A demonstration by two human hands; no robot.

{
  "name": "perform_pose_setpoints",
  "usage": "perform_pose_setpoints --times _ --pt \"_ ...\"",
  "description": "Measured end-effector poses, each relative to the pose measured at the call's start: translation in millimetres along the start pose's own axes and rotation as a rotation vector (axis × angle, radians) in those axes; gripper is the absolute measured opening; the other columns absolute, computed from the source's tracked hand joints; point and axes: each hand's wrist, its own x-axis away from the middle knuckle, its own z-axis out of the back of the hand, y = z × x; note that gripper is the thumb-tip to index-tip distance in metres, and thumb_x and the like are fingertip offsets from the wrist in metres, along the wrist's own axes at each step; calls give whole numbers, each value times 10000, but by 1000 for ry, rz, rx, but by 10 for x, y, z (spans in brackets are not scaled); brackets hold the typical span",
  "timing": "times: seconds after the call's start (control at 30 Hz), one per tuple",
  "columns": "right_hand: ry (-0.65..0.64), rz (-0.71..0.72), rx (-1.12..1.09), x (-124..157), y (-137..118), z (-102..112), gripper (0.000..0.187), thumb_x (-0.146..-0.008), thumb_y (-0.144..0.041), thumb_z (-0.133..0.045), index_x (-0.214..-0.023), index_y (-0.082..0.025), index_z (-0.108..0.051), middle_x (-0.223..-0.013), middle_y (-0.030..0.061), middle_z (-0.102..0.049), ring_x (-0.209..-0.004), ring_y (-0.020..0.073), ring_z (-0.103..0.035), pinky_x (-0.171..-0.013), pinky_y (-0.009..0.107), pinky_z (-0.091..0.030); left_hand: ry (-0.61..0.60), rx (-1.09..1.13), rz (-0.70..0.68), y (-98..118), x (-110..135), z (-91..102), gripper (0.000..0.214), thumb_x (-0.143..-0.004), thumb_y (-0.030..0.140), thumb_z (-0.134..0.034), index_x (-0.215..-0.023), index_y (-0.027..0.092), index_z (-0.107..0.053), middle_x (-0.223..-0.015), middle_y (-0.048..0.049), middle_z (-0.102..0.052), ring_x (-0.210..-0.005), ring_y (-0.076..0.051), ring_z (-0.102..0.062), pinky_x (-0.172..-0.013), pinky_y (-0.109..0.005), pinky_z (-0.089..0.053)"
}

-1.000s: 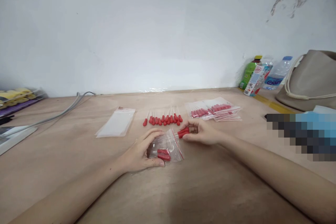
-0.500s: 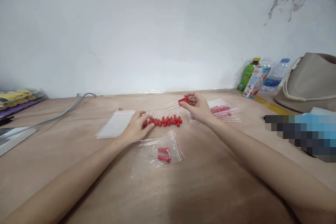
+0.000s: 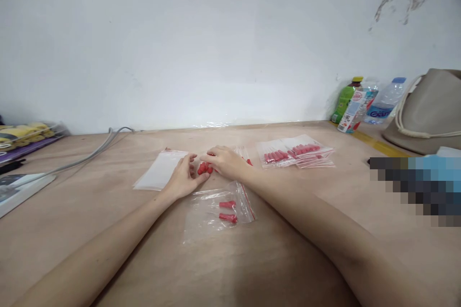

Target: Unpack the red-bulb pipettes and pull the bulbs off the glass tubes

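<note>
Droppers with red rubber bulbs (image 3: 203, 168) and thin clear stems lie in a row on the table, partly hidden by my hands. At the row's left end, my left hand (image 3: 185, 176) rests with thumb and fingers apart, curved beside the bulbs. Over the row reaches my right hand (image 3: 224, 162), its fingers bent to the left, with a bit of red showing at them; its grip is mostly hidden. In front lies a clear zip bag (image 3: 205, 213) with two red-bulbed droppers inside. Under my left hand's far side is a stack of empty zip bags (image 3: 158, 170).
Filled zip bags (image 3: 298, 151) are piled to the right. Bottles (image 3: 347, 103) and a beige bag (image 3: 428, 110) stand at the back right. A grey cable (image 3: 95, 151) and a yellow-filled tray (image 3: 27, 134) are at the left.
My right hand has come down and left from above the filled bags, where it held several droppers, to the row. My left hand has barely moved.
</note>
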Motion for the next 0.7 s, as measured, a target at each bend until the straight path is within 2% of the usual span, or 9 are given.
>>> perform_pose_setpoints --times 0.07,0.13,0.23,0.4,0.47,0.53,0.6,0.7 --pt "-76 6 -6 14 -33 27 231 -836 -252 -520 -1052 -229 -598 -992 80 -613 -911 201 -513 -783 334 -378 -12 23 -30 10 12 -14 718 -627 495 -653 -1201 172 -366 -1158 -122 -459 -818 -186 -579 -726 -359 -511" --pt "-95 -18 -46 62 -50 84 305 -808 -318 -567 -1105 -246 -570 -1039 72 -607 -958 211 -501 -809 352 -362 -28 43 -71 12 25 -26 714 -638 493 -649 -1206 171 -361 -1150 -121 -466 -887 -205 -572 -751 -360 -507" --pt "1 -112 -126 200 -49 205 382 -789 -300 -593 -1152 -200 -532 -1072 85 -590 -994 217 -489 -841 363 -355 -24 18 -117 -7 38 -41 681 -661 490 -634 -1204 169 -379 -1101 -108 -499 -1000 -238 -535 -813 -378 -484" --pt "188 -252 -309 625 -104 422 164 -805 -204 -534 -947 -155 -602 -829 57 -595 -791 157 -530 -739 291 -404 32 -95 -167 26 53 -32 611 -701 463 -611 -1199 183 -394 -1134 -104 -478 -1072 -261 -489 -869 -413 -447" --pt "192 -305 -367 822 -163 486 118 -796 -155 -510 -863 -157 -608 -778 44 -585 -743 141 -528 -697 270 -407 122 -136 -263 123 82 -7 521 -732 428 -594 -1166 193 -427 -1138 -94 -479 -1112 -262 -447 -904 -421 -419" --pt "143 -373 -416 988 -218 520 111 -773 -134 -516 -822 -162 -612 -758 35 -588 -728 137 -531 -678 263 -409 166 -132 -397 258 142 28 404 -768 376 -568 -1116 196 -469 -1122 -84 -493 -1110 -244 -441 -928 -409 -400" --pt "83 -422 -484 1097 -252 521 109 -758 -139 -534 -811 -170 -624 -735 23 -595 -702 129 -534 -658 253 -411 83 -97 -534 390 238 65 309 -797 326 -544 -1074 194 -503 -1112 -80 -509 -1083 -221 -465 -935 -385 -395" --pt "22 -441 -580 1143 -263 483 113 -753 -149 -549 -797 -181 -648 -700 4 -609 -665 113 -531 -632 233 -410 -205 -57 -684 499 417 106 304 -809 292 -538 -1094 190 -512 -1149 -89 -513 -1082 -208 -482 -933 -355 -404"
